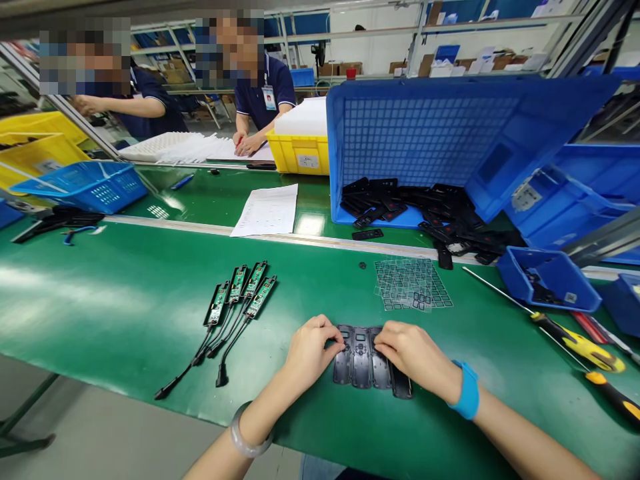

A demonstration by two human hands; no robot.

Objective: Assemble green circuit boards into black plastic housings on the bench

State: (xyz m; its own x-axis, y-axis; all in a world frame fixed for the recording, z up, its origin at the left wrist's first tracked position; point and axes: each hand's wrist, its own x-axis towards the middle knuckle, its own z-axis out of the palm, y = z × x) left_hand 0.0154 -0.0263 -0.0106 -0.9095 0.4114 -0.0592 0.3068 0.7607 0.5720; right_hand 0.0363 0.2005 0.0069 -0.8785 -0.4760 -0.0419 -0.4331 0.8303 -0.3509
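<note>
Holds the left hand (310,350) with thumb and fingertips drawn close together at the upper part of the leftmost cover (343,370), in a row of four black covers; holds the right hand (417,353) in a similar pinch at the upper part of the third cover (381,379), partly hiding the fourth cover (401,387); cannot tell whether to call either pinch fully closed or clamped on some small part; brings both hands in from opposite sides, probably for fine control without hiding the second cover (361,375) between them; has the row lying on the green table (125,287) close to the body, side by side and pointing away from it, likely for easy reach and one common direction; shows ribbed, dark surfaces with rounded lower ends on the first three, and on the second a small rectangular window above a cluster of round details; has the fourth set a little lower, plainer and darker where visible; has the clear gridded sheets (415,287) just beyond the row, perhaps for short reaches; has the green circuit boards (237,283) well apart to the left, fanned out with black cables (200,357) trailing nearer, perhaps against tangling.
</note>
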